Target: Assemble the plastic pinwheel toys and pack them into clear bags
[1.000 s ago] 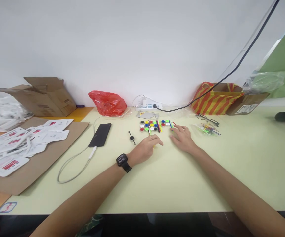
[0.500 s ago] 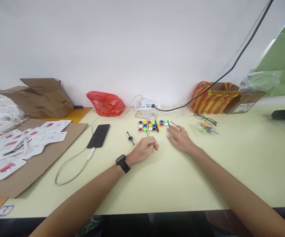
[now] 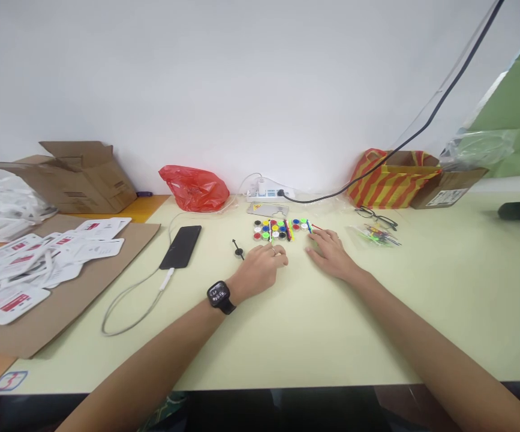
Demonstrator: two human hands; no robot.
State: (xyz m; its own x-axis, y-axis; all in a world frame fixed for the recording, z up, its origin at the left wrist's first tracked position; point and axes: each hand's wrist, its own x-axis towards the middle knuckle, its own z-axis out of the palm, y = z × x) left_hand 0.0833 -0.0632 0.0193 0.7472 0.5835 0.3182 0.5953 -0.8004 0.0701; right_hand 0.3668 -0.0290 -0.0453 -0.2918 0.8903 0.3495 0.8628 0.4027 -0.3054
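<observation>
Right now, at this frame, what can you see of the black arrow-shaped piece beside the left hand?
The black arrow-shaped piece is a thin bar, apparently plastic, with an arrowhead at its far end and a round hub partway along. It lies slantwise on the pale tabletop, between the phone and the coloured discs. Its near end disappears behind the left hand; whether they touch is unclear.
</observation>
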